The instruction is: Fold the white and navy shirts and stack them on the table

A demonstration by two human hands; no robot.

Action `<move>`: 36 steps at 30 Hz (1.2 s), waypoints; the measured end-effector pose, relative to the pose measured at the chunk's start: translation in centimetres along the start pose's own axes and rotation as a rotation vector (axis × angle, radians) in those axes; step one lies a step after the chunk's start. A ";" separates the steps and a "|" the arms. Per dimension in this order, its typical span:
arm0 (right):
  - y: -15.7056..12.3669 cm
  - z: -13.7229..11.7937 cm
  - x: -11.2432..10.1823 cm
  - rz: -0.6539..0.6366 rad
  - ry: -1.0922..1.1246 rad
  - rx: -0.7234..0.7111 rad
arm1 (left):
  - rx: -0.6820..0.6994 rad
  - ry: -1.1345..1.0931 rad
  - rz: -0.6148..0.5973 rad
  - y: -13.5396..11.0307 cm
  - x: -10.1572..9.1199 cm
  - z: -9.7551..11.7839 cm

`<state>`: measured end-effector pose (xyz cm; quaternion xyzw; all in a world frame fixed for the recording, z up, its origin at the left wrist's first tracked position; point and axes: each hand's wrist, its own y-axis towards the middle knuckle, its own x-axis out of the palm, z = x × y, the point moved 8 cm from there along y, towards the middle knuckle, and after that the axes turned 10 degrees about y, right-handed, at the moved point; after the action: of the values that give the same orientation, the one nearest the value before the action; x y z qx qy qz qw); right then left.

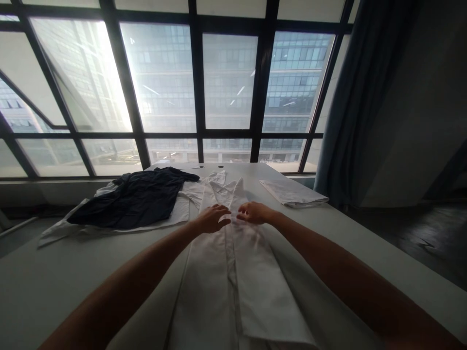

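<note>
A white shirt (207, 287) lies lengthwise down the middle of the table, its collar at the far end and both sides folded in so that their edges run side by side along the centre. Over the upper part, just below the collar, is my left hand (213, 218), thumb and fingers apart with nothing between them. Facing it across the centre line, my right hand (253, 213) has slightly bent, separated fingers and holds nothing. Whether the fingertips touch the cloth I cannot tell.
Left of the shirt, a dark navy garment (134, 199) lies heaped over white clothes (182, 214). A folded white garment (294, 193) rests near the right edge of the white table (365, 248). Behind stand large windows (229, 82), with a blue curtain (350, 131) at right.
</note>
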<state>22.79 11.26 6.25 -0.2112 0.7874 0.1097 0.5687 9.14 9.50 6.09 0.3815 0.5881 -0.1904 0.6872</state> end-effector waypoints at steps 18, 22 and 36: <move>19.1 11.5 0.7 0.120 0.027 0.239 | 0.015 -0.076 -0.119 1.2 4.9 -1.9; 19.9 12.6 1.0 0.155 0.037 0.218 | 0.012 -0.088 -0.125 1.3 5.1 -2.0; 17.9 11.1 -0.1 0.211 -0.081 0.299 | -0.302 -0.154 0.071 2.9 3.9 -10.2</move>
<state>24.08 31.73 1.43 -0.0361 0.7892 0.0586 0.6102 5.37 19.70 3.05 0.2788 0.5420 -0.1040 0.7860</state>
